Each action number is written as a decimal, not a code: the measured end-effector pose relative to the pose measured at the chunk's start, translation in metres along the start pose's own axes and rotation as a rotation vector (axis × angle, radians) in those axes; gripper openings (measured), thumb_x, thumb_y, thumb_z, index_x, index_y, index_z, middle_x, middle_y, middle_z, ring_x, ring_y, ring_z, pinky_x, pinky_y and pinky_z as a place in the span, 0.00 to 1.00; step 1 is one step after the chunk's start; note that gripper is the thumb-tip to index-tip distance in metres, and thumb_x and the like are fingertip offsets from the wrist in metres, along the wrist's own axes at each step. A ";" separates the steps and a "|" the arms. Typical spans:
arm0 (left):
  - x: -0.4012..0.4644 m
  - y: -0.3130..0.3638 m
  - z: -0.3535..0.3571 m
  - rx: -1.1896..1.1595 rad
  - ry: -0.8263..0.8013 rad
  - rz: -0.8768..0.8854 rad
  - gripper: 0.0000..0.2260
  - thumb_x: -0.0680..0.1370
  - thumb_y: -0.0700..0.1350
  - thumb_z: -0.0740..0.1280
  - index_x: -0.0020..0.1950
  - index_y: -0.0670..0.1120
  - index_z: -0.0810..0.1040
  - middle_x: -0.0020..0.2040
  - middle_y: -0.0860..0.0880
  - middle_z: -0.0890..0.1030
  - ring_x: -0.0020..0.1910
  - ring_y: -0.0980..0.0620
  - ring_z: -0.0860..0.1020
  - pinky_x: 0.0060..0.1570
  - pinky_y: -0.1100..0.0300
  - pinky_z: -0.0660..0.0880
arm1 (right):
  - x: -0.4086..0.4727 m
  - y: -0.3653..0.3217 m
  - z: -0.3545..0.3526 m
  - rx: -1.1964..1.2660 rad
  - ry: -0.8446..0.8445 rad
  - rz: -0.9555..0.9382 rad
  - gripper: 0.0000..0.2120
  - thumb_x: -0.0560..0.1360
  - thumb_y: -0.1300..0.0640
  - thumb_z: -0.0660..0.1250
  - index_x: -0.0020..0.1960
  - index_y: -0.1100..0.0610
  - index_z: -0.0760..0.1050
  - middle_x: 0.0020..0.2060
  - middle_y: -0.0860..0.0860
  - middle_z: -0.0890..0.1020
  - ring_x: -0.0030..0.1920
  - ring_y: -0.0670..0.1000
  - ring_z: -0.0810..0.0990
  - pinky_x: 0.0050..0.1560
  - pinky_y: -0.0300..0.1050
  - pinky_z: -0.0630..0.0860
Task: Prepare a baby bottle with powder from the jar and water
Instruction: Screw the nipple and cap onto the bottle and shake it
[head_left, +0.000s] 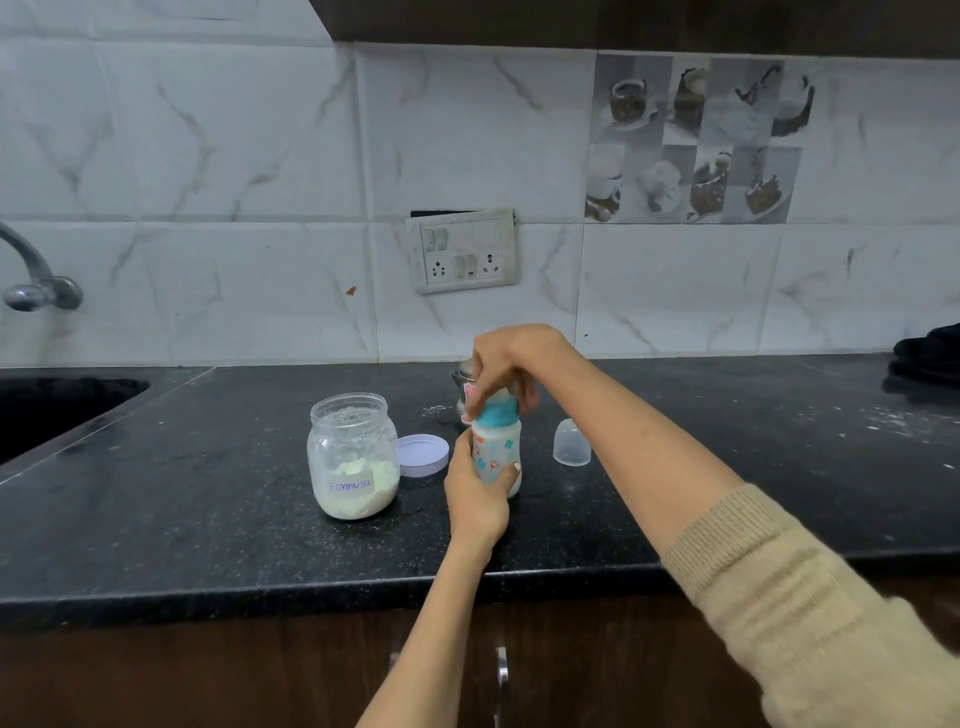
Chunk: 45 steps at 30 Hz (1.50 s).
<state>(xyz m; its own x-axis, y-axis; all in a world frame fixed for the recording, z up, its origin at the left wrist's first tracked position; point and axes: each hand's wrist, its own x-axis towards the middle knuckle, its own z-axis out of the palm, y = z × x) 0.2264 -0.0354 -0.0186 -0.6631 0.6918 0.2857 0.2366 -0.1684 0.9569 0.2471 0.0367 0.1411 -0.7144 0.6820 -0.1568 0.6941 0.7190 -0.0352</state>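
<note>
A baby bottle (497, 452) with flower prints stands upright on the black counter (208, 519). My left hand (475, 499) wraps around its lower body. My right hand (501, 364) grips its teal screw collar (496, 413) from above, hiding the teat. To the left stands an open clear jar (353, 457) labelled "Formula", partly filled with pale powder. Its lilac lid (422, 455) lies flat between the jar and the bottle. The bottle's clear dome cap (571, 442) sits on the counter to the right. A steel cup (464, 376) is mostly hidden behind my right hand.
A sink (62, 410) is sunk into the counter at the far left, with a steel tap (36, 280) on the wall above. A switchboard (462, 250) is on the tiled wall. A dark object (927, 358) sits at the far right. Powder specks dot the counter's right side.
</note>
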 end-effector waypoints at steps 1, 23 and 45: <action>0.000 0.000 0.000 0.001 0.001 -0.001 0.23 0.74 0.36 0.68 0.67 0.46 0.67 0.64 0.49 0.74 0.56 0.59 0.69 0.58 0.61 0.67 | -0.001 -0.001 0.003 -0.027 0.045 0.047 0.22 0.70 0.43 0.71 0.40 0.63 0.75 0.20 0.53 0.80 0.21 0.49 0.80 0.30 0.43 0.78; 0.006 -0.005 0.001 0.026 0.012 0.001 0.24 0.73 0.37 0.70 0.67 0.45 0.66 0.64 0.48 0.74 0.61 0.53 0.72 0.61 0.56 0.70 | -0.007 0.029 0.016 0.289 0.027 -0.110 0.19 0.66 0.51 0.77 0.50 0.62 0.78 0.47 0.58 0.85 0.40 0.56 0.85 0.33 0.41 0.80; 0.015 -0.011 0.005 0.140 0.032 0.044 0.23 0.71 0.39 0.71 0.63 0.43 0.67 0.55 0.47 0.76 0.52 0.50 0.75 0.49 0.58 0.71 | -0.013 -0.003 0.059 0.304 0.550 0.287 0.31 0.63 0.33 0.72 0.50 0.59 0.75 0.42 0.50 0.79 0.49 0.52 0.81 0.41 0.43 0.73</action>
<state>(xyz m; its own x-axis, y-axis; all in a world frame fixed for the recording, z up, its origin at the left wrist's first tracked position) 0.2176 -0.0199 -0.0247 -0.6714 0.6631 0.3308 0.3614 -0.0967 0.9274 0.2597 0.0178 0.0852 -0.3840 0.8662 0.3198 0.7992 0.4853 -0.3548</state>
